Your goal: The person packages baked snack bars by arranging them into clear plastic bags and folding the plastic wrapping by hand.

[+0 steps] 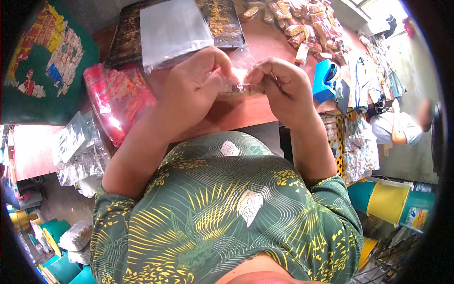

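Observation:
Between my two hands, over the table's front edge, is a small clear plastic bag [243, 61] with something flat and brownish in its lower part. My left hand [196, 85] pinches the bag at its left side, fingers curled. From the right, my right hand [285, 87] pinches it with thumb and forefinger. Just beyond my left hand lies a stack of clear plastic bags [175, 31] on a dark, stained tray [127, 38]. A pink and red plastic pack [118, 94] is beside my left forearm.
Many wrapped packets [307, 23] are heaped on the reddish table [265, 40] at the back right. A blue tape dispenser [324, 80] stands right of my right hand. Another person [397, 128] is at far right. Clear bags [82, 146] hang at the left.

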`<action>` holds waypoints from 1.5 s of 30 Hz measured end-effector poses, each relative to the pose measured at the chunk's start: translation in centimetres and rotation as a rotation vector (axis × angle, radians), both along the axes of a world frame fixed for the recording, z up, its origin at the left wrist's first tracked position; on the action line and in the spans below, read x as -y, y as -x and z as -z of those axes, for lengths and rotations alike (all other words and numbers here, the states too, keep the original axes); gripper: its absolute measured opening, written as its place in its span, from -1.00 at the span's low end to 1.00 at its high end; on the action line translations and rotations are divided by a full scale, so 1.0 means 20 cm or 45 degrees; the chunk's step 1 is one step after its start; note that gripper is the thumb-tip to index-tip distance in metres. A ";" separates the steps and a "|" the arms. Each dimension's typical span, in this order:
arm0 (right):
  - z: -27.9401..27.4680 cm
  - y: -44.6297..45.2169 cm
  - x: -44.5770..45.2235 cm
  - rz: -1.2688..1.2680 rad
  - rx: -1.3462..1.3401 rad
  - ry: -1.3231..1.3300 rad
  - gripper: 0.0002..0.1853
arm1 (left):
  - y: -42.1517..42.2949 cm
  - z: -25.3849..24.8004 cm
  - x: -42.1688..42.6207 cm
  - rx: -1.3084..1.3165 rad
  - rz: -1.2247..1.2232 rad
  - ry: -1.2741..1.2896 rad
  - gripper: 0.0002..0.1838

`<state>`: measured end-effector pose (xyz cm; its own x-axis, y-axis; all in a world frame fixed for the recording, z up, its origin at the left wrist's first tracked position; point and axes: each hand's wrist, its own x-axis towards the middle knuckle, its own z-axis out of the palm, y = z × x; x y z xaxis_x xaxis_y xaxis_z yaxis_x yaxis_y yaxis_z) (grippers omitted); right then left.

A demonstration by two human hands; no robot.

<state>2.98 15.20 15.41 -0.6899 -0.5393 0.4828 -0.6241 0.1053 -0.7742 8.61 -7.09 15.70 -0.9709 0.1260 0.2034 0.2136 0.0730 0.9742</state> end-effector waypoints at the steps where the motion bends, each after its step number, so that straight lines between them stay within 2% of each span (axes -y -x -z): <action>1: -0.02 -0.01 0.00 0.050 0.025 -0.027 -0.90 | 0.01 0.00 0.01 -0.004 0.038 0.001 -0.73; 3: -0.09 -0.06 0.03 0.146 0.072 -0.080 -0.92 | 0.02 -0.01 0.01 -0.061 0.075 0.023 -0.73; 5: -0.13 -0.08 0.04 0.185 0.109 -0.179 -0.85 | 0.02 -0.02 0.00 -0.163 0.080 0.062 -0.71; 6: -0.14 -0.09 0.04 0.206 0.128 -0.228 -0.81 | 0.01 -0.04 0.00 -0.206 0.031 0.263 -0.71; 8: -0.12 -0.08 0.05 0.220 -0.125 -0.231 -0.78 | 0.00 -0.09 0.01 -0.292 -0.070 0.666 -0.69; 11: -0.13 -0.06 0.05 0.338 -0.545 -0.318 -0.77 | -0.01 -0.11 0.02 -0.477 -0.213 0.936 -0.78; 12: -0.14 -0.05 0.05 0.392 -0.693 -0.362 -0.77 | 0.00 -0.10 0.03 -0.572 -0.210 0.892 -0.82; 14: -0.07 0.01 0.03 0.263 -0.636 -0.243 -0.82 | 0.04 -0.06 0.05 -0.760 -0.203 0.803 -0.87; 15: -0.03 0.03 0.03 0.198 -0.607 -0.183 -0.85 | 0.04 -0.04 0.05 -0.628 -0.156 0.654 -0.86; 18: 0.03 -0.03 0.04 0.180 0.258 0.018 -0.90 | 0.05 0.04 0.05 -0.221 -0.074 0.201 -0.84; 20: 0.03 -0.02 0.06 0.147 0.265 0.052 -0.89 | 0.04 0.05 0.03 0.049 -0.051 -0.119 -0.83; 22: 0.00 -0.02 0.08 0.185 0.203 0.047 -0.92 | 0.04 0.02 0.02 0.008 -0.066 -0.127 -0.79; 23: -0.03 -0.03 0.09 0.255 0.042 0.042 -0.94 | 0.04 0.00 0.02 -0.015 -0.065 -0.131 -0.77; 25: -0.03 0.01 0.07 0.266 -0.189 -0.163 -0.89 | 0.04 0.00 0.03 0.165 0.047 -0.228 -0.75; 26: -0.03 0.00 0.06 0.286 -0.201 -0.170 -0.89 | 0.03 -0.01 0.04 0.260 0.089 -0.266 -0.74; 32: -0.10 -0.03 0.06 0.269 -0.068 -0.284 -0.86 | 0.04 -0.06 0.02 0.174 -0.047 -0.038 -0.70; 34: -0.12 -0.01 0.06 0.272 -0.074 -0.366 -0.85 | 0.02 -0.12 0.00 0.028 -0.104 0.379 -0.68; 37: -0.09 0.01 0.05 0.232 -0.500 -0.386 -0.85 | 0.02 -0.16 0.02 -0.269 -0.134 0.832 -0.74; 38: -0.08 0.01 0.04 0.246 -0.513 -0.343 -0.86 | 0.02 -0.16 0.03 -0.384 -0.134 0.954 -0.77; 41: -0.03 0.02 0.05 0.331 -0.461 -0.236 -0.81 | 0.00 -0.15 0.00 -0.366 -0.295 1.073 -0.88; 45: 0.06 0.02 0.13 0.466 -0.252 -0.068 -0.77 | 0.08 -0.05 -0.05 -0.358 -0.400 0.782 -0.83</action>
<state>2.55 12.68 14.20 -0.7377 -0.3036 0.6030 -0.6739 0.3849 -0.6306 7.06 -6.02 16.65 -0.9017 0.0223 0.4319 0.3282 0.6856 0.6498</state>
